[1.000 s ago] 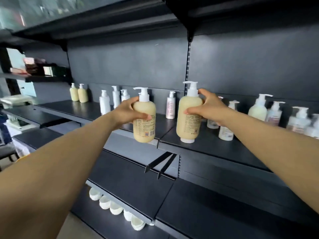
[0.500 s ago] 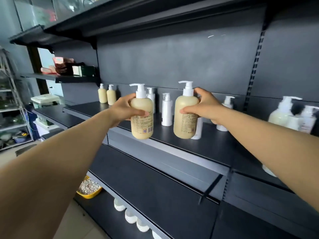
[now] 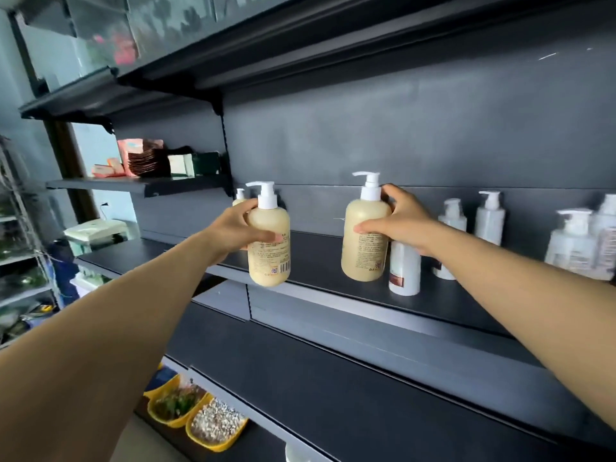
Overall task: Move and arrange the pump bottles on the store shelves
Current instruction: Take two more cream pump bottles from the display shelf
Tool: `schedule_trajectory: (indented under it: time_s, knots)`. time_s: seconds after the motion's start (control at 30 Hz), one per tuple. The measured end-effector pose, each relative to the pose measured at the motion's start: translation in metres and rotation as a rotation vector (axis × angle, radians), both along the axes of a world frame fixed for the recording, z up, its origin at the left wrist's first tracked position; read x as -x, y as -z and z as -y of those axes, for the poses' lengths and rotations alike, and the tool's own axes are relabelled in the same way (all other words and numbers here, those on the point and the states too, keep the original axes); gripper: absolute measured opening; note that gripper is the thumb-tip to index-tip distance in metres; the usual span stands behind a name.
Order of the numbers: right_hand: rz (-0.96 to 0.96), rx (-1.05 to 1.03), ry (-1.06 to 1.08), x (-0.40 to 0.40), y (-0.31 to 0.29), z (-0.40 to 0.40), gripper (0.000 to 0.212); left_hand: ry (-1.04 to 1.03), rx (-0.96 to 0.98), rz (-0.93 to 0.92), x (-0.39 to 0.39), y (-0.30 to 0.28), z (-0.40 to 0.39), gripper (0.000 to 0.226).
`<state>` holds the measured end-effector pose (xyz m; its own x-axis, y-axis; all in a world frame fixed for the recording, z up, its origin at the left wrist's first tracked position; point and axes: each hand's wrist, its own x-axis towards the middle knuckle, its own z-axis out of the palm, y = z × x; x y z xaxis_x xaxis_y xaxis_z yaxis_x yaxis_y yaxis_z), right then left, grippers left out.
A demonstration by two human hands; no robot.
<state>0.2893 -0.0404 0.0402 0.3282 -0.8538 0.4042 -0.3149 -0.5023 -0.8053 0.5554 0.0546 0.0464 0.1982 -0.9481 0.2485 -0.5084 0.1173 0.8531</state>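
Observation:
My left hand [image 3: 238,230] grips a cream pump bottle [image 3: 269,258] with a white pump, held in the air just in front of the dark shelf's [image 3: 333,261] front edge. My right hand [image 3: 398,225] wraps around a second cream pump bottle [image 3: 365,243] from behind, held above that shelf. Both bottles are upright with labels facing me. Several white pump bottles [image 3: 489,217] stand on the shelf to the right; one white bottle [image 3: 404,273] is partly hidden under my right wrist. Another cream bottle [image 3: 239,196] peeks out behind my left hand.
A lower dark shelf [image 3: 333,388] juts out below my arms. Yellow trays of dry goods [image 3: 213,425] sit near the floor. Packets and boxes [image 3: 156,161] lie on a higher shelf at the left. A wire rack [image 3: 20,261] stands at the far left.
Both hands have carried the cream bottles leftward along the shelf, and the view has swung left. The white bottles now lie to the right of my right hand.

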Motion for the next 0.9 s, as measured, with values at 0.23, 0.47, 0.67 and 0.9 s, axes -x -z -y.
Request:
schedule_trajectory:
  time_s: [0.23,0.47,0.67,0.9]
  knots:
    - [-0.011,-0.031,0.024,-0.104,0.001,0.035,0.054,-0.006,0.015,-0.033,-0.118,0.009,0.042,0.063]
    - [-0.023,-0.046,0.045,-0.199,0.005,0.102,0.064,0.004,0.014,-0.039,-0.21,0.017,0.112,0.057]
    - [-0.019,-0.039,0.065,-0.27,0.008,0.163,0.058,0.022,0.008,-0.052,-0.277,0.018,0.181,0.058]
    - [-0.013,-0.063,0.101,-0.34,0.023,0.213,0.052,0.059,0.013,-0.068,-0.346,0.029,0.247,0.056]
